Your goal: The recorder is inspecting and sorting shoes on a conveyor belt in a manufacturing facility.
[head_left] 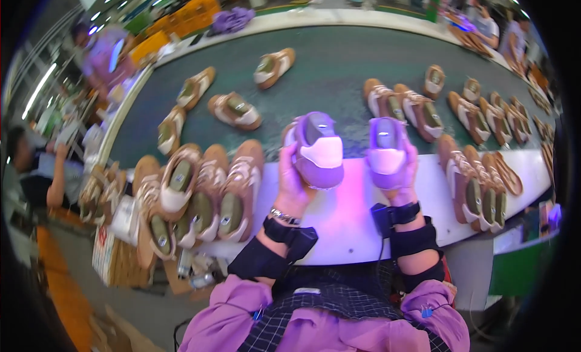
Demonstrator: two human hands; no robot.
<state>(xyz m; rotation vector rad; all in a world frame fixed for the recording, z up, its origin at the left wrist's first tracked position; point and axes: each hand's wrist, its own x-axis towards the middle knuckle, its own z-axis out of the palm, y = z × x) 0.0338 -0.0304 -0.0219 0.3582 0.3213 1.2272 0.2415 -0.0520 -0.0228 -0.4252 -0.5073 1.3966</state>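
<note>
In my left hand (293, 176) is a tan and white sneaker (321, 152), its white heel turned toward me and lit violet. My fingers wrap round its left side. My right hand (404, 185) grips a second sneaker (386, 158) by its right side, heel toward me too. Both shoes are held up over the white tabletop (345, 231), apart from each other. On the tabletop left of my left hand stand several like sneakers (239, 191) in a tight group. Right of my right hand, another row of sneakers (466, 182) leans together.
Beyond the tabletop runs a wide green conveyor belt (315, 61) with scattered sneakers (275, 67) on it. Shoe soles (508, 173) lie at the right. A person (106, 55) is at the far left, another (36, 170) nearer, and others (487, 28) at the far right.
</note>
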